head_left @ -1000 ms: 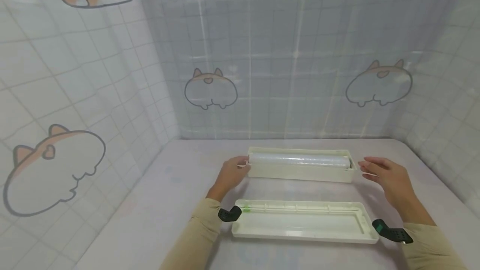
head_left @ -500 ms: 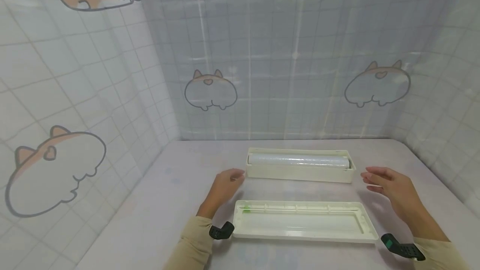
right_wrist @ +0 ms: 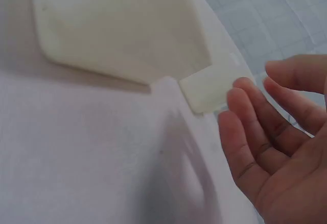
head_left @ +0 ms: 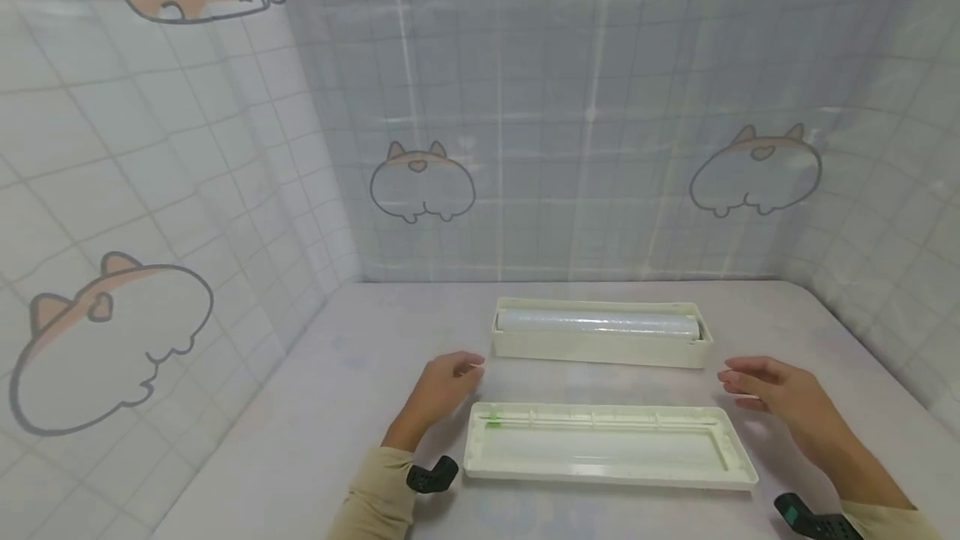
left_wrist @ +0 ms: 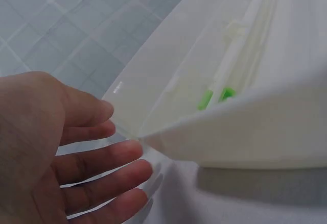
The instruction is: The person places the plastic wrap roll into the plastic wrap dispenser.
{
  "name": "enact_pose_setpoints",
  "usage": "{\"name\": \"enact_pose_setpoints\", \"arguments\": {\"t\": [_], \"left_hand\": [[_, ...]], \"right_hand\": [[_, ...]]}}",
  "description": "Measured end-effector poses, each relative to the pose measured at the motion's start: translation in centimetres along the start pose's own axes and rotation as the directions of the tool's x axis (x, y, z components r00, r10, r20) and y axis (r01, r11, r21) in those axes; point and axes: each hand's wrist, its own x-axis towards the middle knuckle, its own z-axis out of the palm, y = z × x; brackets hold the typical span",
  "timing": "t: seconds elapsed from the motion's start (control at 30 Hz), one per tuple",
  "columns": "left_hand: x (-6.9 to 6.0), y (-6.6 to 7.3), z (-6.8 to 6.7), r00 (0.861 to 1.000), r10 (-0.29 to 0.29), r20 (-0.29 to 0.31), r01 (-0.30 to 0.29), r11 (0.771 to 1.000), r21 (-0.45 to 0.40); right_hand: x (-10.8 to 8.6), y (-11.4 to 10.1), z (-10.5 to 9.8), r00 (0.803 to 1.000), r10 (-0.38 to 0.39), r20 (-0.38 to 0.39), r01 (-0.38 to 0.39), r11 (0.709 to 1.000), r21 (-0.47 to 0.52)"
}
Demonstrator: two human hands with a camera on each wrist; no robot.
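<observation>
A cream plastic box stands toward the back of the table, with a roll of clear plastic wrap lying inside it. In front of it lies its long cream lid, inner side up, with a small green slider at the left end of its rail. My left hand hovers off the lid's back left corner, fingers loosely bent and holding nothing. On the other side my right hand hangs beyond the lid's back right corner, relaxed, also with nothing in it.
The pale table carries the box and lid. A tiled-pattern curtain with cartoon dogs closes off the back and both sides. Dark wrist devices sit on both sleeves.
My left hand has let go of the box's left end and drawn back toward me. The right hand has also come nearer, away from the box. Box and lid stay in place.
</observation>
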Motion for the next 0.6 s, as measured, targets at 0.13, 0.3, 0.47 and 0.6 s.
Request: {"name": "enact_pose_setpoints", "arguments": {"t": [0.13, 0.3, 0.47, 0.6], "left_hand": [[-0.2, -0.6, -0.2, 0.998, -0.006, 0.063, 0.007, 1.000, -0.009], [-0.3, -0.9, -0.6, 0.991, 0.017, 0.136, -0.013, 1.000, -0.028], [-0.3, -0.9, -1.1, 0.978, 0.049, 0.202, -0.043, 0.998, -0.034], [-0.3, -1.3, -1.3, 0.971, 0.054, 0.233, -0.049, 0.998, -0.029]], "right_hand": [[-0.3, 0.1, 0.3, 0.995, 0.089, 0.051, -0.085, 0.994, -0.073], [-0.4, -0.1, 0.5, 0.980, 0.165, 0.106, -0.150, 0.979, -0.139], [-0.2, -0.2, 0.6, 0.976, 0.175, 0.127, -0.147, 0.969, -0.199], [-0.2, -0.3, 0.8, 0.974, 0.158, 0.166, -0.117, 0.966, -0.230]]}}
